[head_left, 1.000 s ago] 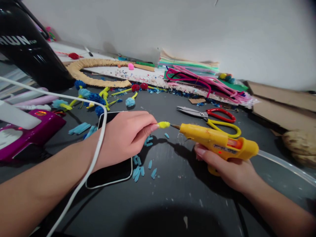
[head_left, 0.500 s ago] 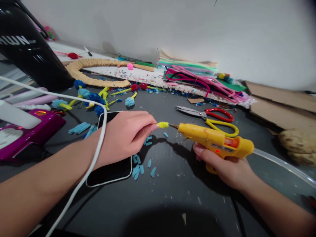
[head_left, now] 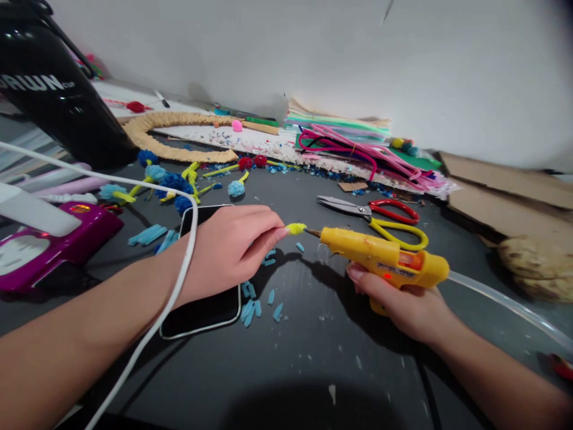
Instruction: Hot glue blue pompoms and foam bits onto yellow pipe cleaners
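Observation:
Between the thumb and fingers of my left hand (head_left: 237,248) is pinched a small yellow fuzzy stem (head_left: 296,228), its tip sticking out to the right. My right hand (head_left: 407,301) is wrapped round the handle of a yellow hot glue gun (head_left: 380,254), which has a red light lit. The gun's metal nozzle points left and meets the end of the yellow stem, or nearly so. A clear glue stick (head_left: 505,301) trails from the back of the gun. Light blue cut strips (head_left: 248,312) lie scattered below my left hand, and a phone (head_left: 201,313) is partly under it.
Scissors (head_left: 371,212) with red and yellow handles lie behind the gun. A white cable (head_left: 179,280) crosses over my left forearm. Blue and yellow fuzzy flowers (head_left: 172,182), a black bottle (head_left: 67,101) and a purple power strip (head_left: 89,230) are at left. Cardboard (head_left: 505,203) lies at right.
The view has shifted slightly. The glue gun has moved a little left with my right hand, its nozzle staying at the yellow stem's tip. My left hand keeps its pinch.

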The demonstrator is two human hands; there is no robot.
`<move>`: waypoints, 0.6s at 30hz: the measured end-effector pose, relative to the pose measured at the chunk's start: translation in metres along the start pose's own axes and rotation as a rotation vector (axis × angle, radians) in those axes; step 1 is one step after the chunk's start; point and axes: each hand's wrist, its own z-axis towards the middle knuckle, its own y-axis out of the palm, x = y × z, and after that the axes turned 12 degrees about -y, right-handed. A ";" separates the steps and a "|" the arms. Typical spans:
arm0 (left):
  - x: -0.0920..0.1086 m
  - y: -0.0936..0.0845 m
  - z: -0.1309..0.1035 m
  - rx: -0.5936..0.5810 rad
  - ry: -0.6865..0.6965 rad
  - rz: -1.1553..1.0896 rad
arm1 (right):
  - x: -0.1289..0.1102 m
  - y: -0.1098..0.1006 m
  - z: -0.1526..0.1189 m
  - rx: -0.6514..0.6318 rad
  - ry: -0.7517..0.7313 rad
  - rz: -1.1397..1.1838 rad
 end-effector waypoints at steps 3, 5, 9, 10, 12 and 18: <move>0.000 0.000 0.000 0.007 0.010 -0.001 | 0.000 0.000 0.000 0.000 0.003 -0.011; 0.000 0.000 0.000 0.007 0.016 -0.002 | 0.000 0.001 0.000 0.000 0.000 -0.013; 0.000 0.000 0.000 0.015 0.024 -0.005 | -0.002 0.001 -0.001 -0.012 -0.026 0.015; 0.000 0.000 0.000 0.017 0.024 -0.005 | -0.003 0.001 0.000 -0.014 -0.038 0.027; 0.000 0.000 0.000 0.018 0.024 -0.006 | -0.004 0.001 0.000 -0.014 -0.065 0.044; -0.001 0.000 0.000 0.014 0.025 -0.015 | -0.004 0.000 0.002 -0.030 -0.058 0.026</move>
